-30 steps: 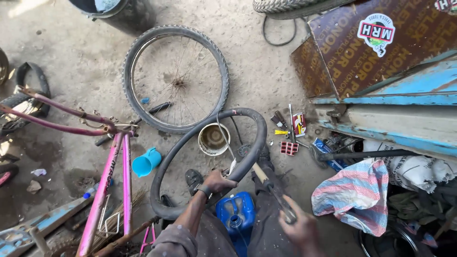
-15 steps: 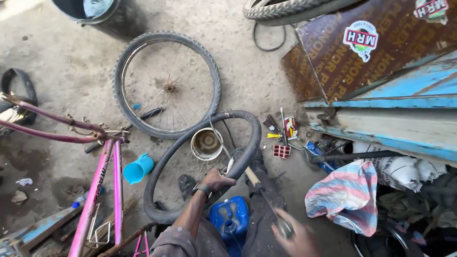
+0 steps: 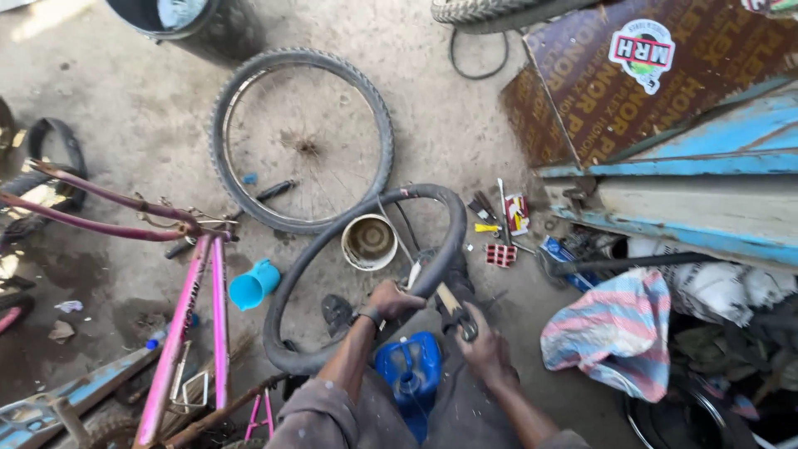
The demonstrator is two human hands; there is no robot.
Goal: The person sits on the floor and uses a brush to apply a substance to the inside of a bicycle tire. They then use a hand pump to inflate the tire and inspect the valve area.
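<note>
My left hand (image 3: 391,299) grips a black rubber inner tube (image 3: 332,249) that loops across the ground in front of me. My right hand (image 3: 482,345) holds a tool with a wooden handle (image 3: 453,306), its end against the tube close to my left hand. A blue plastic jerrycan (image 3: 407,370) stands between my forearms. A small round tin (image 3: 369,242) lies inside the tube's loop.
A spoked bicycle wheel with tyre (image 3: 301,137) lies flat beyond the tube. A pink bicycle frame (image 3: 195,316) is at left, a blue cup (image 3: 253,284) beside it. Small tools and patches (image 3: 503,229) lie at right near a striped cloth (image 3: 615,333) and a blue wooden cart (image 3: 706,166).
My right hand has come up from low right to the tube, bringing the tool beside my left hand. The view has shifted slightly.
</note>
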